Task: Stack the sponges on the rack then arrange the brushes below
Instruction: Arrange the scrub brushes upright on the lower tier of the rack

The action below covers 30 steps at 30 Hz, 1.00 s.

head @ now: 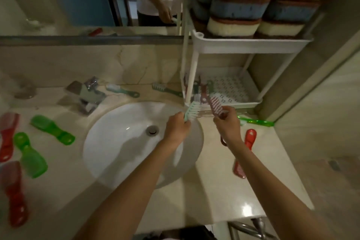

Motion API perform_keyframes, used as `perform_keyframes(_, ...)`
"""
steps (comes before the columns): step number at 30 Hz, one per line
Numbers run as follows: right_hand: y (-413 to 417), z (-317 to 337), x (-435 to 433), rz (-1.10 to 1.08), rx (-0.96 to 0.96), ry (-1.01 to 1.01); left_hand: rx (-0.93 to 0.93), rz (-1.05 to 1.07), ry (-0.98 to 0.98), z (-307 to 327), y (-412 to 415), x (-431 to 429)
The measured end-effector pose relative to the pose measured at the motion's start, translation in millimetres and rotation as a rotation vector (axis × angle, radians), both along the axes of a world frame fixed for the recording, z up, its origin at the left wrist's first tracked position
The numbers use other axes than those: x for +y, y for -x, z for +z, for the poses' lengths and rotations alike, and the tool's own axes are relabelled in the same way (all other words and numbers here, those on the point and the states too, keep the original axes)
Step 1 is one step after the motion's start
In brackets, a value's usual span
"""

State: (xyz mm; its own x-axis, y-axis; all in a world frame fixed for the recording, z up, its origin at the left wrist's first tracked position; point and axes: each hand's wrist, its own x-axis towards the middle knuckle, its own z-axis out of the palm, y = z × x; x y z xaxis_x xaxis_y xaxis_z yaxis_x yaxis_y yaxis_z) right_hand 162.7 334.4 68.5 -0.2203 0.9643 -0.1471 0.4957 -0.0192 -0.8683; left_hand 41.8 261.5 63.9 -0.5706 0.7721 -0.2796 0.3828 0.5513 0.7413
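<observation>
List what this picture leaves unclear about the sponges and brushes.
Head view, sponges: stack tops cut off by the top edge.
Head view, shelf brushes: count hidden by the rack post and blur.
Head view, red brushes: partly cut by the left edge.

both bare forearms reach forward from the bottom edge, drawing closer toward the wrists. the left hand (178, 128) curls round a green brush (191, 111). the right hand (228, 124), near it, grips a red brush (216, 108). the hands do not touch.
</observation>
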Motion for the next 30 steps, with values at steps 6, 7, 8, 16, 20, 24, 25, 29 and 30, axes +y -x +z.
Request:
perform_keyframes(6, -6.0, -13.7, 114.3, -0.033, 0.01, 0.126, -0.19, 0.022, 0.014, 7.2, -23.2, 90.9)
perform_keyframes(7, -1.9, -15.2, 131.2, -0.033, 0.028, 0.162, -0.203, 0.03, 0.034, 5.8, -22.4, 105.5)
perform_keyframes(8, 2.5, -17.1, 146.9, -0.027, 0.034, 0.193, -0.21, 0.047, 0.045, 5.4, -20.8, 117.8)
perform_keyframes(16, 50.8, -54.8, 219.0, 0.167, -0.219, 0.153, -0.377, 0.316, -0.005, -21.0, 10.5, 177.5)
perform_keyframes(20, 67.3, -59.8, 229.3, 0.168, -0.285, 0.057, -0.429, 0.395, -0.055, -25.3, 15.5, 184.2)
perform_keyframes(24, 73.4, -66.5, 233.5, 0.164, -0.329, 0.024, -0.458, 0.413, -0.057, -17.5, 10.8, 186.4)
perform_keyframes(25, 74.0, -67.7, 234.8, 0.164, -0.346, 0.015, -0.45, 0.43, -0.075, -20.6, 11.7, 186.9)
perform_keyframes(29, 75.4, -66.7, 236.3, 0.169, -0.382, -0.014, -0.423, 0.495, -0.075, -30.3, 20.3, 188.4)
perform_keyframes(30, 75.7, -66.0, 235.6, 0.169, -0.389, -0.01, -0.435, 0.505, -0.068, -31.8, 21.6, 188.9)
